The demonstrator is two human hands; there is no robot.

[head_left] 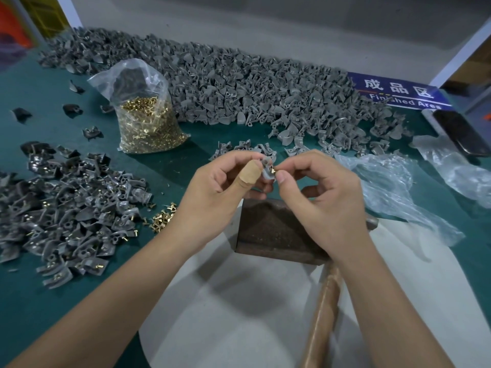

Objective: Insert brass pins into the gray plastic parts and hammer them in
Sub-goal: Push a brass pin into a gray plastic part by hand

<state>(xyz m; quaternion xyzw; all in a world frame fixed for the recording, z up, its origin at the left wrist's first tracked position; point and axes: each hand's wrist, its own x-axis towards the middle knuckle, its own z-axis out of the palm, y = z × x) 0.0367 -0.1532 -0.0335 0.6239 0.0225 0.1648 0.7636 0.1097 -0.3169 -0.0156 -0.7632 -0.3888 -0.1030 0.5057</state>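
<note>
My left hand (223, 189), with a bandage on the thumb, pinches a small gray plastic part (267, 168) above the table. My right hand (316, 192) pinches a brass pin (273, 170) right at that part. Below my hands sits a brown metal block (273, 235). A hammer with a wooden handle (322, 314) lies to the right of the block, its head hidden under my right wrist. A few loose brass pins (162, 221) lie left of my left wrist.
A clear bag of brass pins (146, 123) stands at the back left. A big heap of gray parts (239, 86) runs along the far side. Parts with pins (69, 221) are piled at left. Crumpled plastic (393, 192), a blue sign (398, 91) and a phone (462, 134) are at right.
</note>
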